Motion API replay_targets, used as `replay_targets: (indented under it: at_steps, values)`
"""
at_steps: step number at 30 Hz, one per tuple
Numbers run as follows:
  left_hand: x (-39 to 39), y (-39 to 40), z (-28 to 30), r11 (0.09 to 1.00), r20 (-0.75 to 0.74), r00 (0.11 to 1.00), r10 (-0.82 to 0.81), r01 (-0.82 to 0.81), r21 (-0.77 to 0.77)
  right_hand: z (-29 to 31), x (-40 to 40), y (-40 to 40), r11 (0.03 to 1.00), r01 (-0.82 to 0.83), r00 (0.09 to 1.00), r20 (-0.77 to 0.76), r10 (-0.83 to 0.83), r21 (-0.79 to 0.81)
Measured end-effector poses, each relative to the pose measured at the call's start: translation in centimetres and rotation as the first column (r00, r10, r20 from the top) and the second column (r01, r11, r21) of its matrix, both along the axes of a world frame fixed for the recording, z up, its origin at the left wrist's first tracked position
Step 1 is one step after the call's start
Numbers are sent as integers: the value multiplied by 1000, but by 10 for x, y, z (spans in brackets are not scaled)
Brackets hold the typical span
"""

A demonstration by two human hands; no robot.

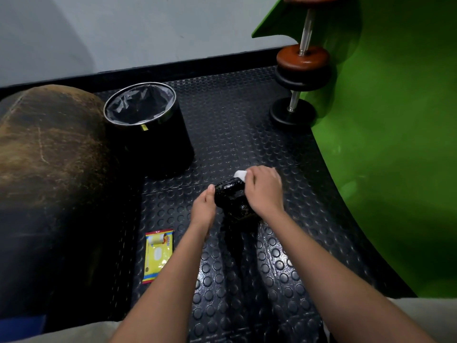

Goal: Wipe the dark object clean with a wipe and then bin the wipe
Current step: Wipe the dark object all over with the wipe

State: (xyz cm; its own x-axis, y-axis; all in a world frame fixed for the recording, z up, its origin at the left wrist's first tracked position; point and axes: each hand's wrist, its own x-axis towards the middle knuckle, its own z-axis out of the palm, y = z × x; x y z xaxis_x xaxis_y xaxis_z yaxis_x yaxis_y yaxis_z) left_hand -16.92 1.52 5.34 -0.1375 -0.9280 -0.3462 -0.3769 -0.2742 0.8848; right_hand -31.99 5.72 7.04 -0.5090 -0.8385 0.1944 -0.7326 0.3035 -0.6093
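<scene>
A studded black rubber floor carried a lined bin, with a yellow wipe pack nearer the camera and, seemingly, a dumbbell to the bin's right.

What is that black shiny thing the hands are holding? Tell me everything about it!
The dark object is black, lumpy and glossy, with small bright speckles; it looks like a hard weight, though its exact shape is hard to tell. It sits low over the studded black floor mat. The left hand steadies its left side, and the right hand presses a white wipe on its far top end.
</scene>
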Motion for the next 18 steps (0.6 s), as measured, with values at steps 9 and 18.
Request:
replay_targets:
  at_steps: [9, 18]
  values:
    - [2, 0, -4, 999, -27, 1000, -5, 6, 39, -30, -17, 28, 966, -54, 997, 45, 68, -254]
    - [2, -3, -6, 1000, -1, 1000, -9, 9, 24, -4, -12, 8, 992, 122, 981, 160, -114, -39]
